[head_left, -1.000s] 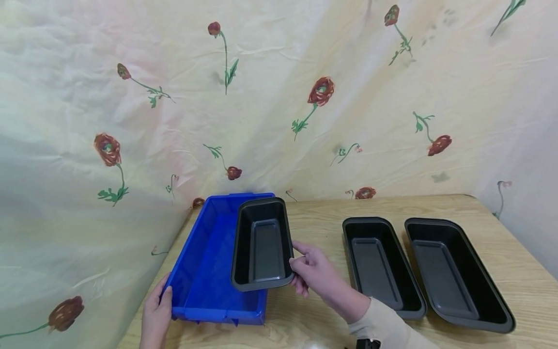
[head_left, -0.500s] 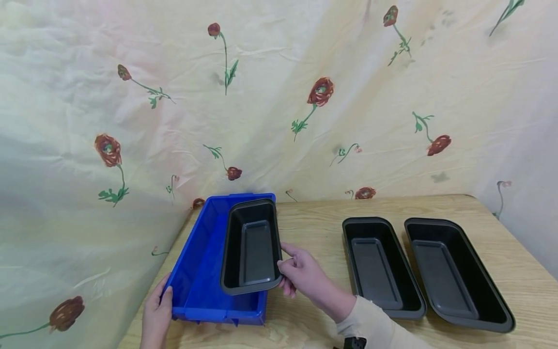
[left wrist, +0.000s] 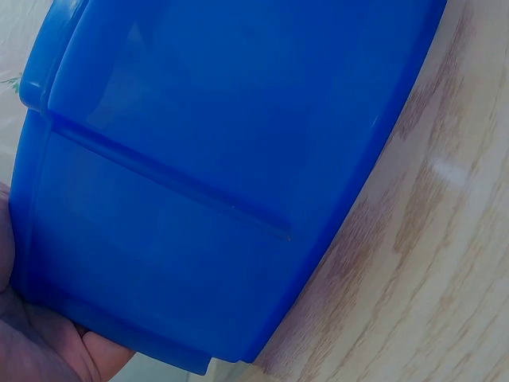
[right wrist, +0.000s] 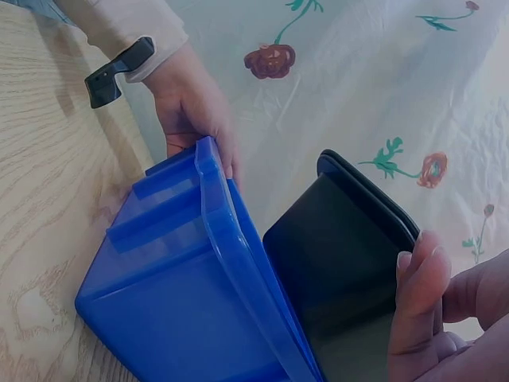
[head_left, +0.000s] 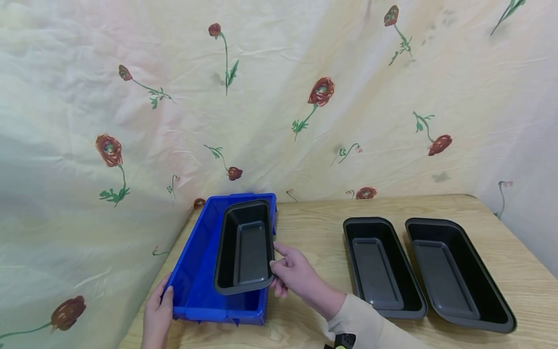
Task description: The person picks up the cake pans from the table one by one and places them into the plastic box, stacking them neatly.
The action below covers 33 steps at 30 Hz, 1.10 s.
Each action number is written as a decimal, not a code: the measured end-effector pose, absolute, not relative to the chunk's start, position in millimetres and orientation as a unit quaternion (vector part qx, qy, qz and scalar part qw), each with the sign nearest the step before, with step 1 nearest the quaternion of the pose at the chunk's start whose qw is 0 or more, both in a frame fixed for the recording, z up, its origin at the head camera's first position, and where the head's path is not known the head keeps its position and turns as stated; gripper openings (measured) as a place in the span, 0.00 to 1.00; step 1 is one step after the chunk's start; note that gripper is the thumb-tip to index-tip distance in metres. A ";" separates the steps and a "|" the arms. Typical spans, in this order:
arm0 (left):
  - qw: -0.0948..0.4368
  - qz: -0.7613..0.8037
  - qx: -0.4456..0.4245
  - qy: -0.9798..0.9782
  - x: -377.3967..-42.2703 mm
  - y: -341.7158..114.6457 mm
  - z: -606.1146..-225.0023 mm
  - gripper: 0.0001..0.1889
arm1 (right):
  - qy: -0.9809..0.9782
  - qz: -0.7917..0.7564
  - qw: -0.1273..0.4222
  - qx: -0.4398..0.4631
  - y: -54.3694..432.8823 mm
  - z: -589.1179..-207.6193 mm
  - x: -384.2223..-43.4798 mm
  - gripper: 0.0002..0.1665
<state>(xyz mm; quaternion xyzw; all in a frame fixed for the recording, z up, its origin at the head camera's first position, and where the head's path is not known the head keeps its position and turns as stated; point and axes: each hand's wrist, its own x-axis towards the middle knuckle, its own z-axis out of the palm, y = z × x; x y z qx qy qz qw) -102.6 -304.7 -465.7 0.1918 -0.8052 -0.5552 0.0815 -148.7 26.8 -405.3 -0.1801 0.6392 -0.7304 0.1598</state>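
Note:
My right hand pinches the right rim of a black loaf pan, thumb above and fingers beneath. The pan hangs over the right half of a blue plastic bin on the table. In the right wrist view the pan's dark outer wall slants down past the bin's rim. At the bin's near left corner my left hand grips the rim, thumb on top. In the left wrist view that hand wraps the corner of the bin's outer wall.
Two more black loaf pans stand side by side on the wooden table: one nearer the middle, one at the far right. A flower-patterned cloth hangs behind and to the left of the table.
The right hand has carried the loaf pan leftward, so more of it now lies over the blue bin. The left hand and bin have stayed in place.

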 end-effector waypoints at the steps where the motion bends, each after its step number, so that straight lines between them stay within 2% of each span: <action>1: 0.079 -0.555 0.193 -0.805 -102.8 -304.5 -465.4 0.27 | 0.640 -0.730 0.160 -0.181 25.5 -405.6 -148.9 0.37; 33: 0.077 -0.559 0.191 -0.803 -104.0 -304.4 -466.7 0.27 | 0.668 -0.707 0.172 -0.153 -3.9 -423.5 -159.9 0.38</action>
